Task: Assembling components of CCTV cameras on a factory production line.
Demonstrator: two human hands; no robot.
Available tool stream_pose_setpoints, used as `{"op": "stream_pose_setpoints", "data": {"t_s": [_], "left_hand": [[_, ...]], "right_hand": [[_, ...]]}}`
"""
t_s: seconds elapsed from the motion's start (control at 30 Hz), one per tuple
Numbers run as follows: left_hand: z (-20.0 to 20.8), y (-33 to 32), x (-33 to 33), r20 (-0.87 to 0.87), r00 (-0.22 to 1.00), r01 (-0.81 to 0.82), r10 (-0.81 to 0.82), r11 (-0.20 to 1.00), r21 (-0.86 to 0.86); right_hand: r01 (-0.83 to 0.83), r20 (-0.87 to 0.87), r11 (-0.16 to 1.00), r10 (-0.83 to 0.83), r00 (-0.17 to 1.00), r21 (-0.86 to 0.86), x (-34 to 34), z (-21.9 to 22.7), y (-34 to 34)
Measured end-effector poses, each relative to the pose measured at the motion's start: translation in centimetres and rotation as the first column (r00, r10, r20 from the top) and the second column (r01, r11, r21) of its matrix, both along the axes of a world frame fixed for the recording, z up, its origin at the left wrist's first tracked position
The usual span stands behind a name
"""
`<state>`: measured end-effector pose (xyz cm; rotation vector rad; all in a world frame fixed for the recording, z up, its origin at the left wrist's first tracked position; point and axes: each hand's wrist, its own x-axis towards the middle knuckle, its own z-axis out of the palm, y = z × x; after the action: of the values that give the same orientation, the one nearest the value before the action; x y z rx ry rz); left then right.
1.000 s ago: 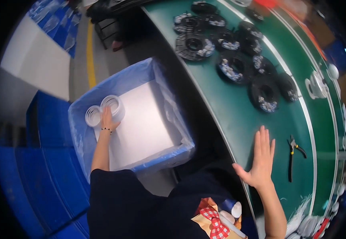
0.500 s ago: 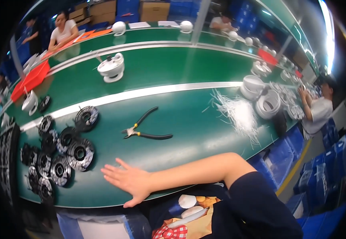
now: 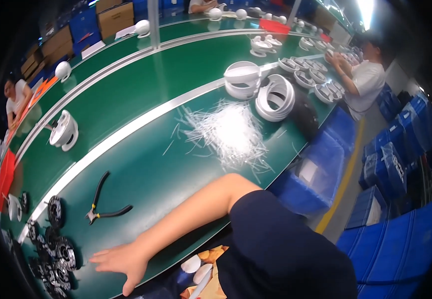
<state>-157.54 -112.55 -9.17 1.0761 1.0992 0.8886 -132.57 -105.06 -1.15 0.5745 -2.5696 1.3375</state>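
My right hand is spread over the green table, fingers apart and pointing left, holding nothing. Just beyond its fingertips lies a cluster of black round parts with open centres. A pair of cutting pliers with black handles rests a little farther back, its handles splayed. Farther right is a loose heap of thin white plastic strips. My left hand does not show.
White ring-shaped parts are stacked behind the strips, beside a white round housing. A white assembly stands on the belt. Blue bins stand below the table's right edge. A co-worker sits at the far right.
The view has swung to the right, so the table's contents appear farther left. My right hand stays spread, nearer the black parts in the picture. The pliers still lie on the table.
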Motion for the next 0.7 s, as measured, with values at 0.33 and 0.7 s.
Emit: {"op": "stream_pose_setpoints", "data": {"t_s": [0.33,0.7], "left_hand": [[14.9,4.1,23.8,0.630,0.751,0.222,-0.196,0.974,0.039],[8.5,26.0,52.1,0.204,0.949,0.237,-0.241,0.971,0.042]], "right_hand": [[-0.036,-0.080,0.319,-0.126,0.989,-0.947,21.0,-1.8,4.9],[0.242,0.368,-0.335,-0.923,0.107,-0.911,41.5,-0.3,8.6]]}}
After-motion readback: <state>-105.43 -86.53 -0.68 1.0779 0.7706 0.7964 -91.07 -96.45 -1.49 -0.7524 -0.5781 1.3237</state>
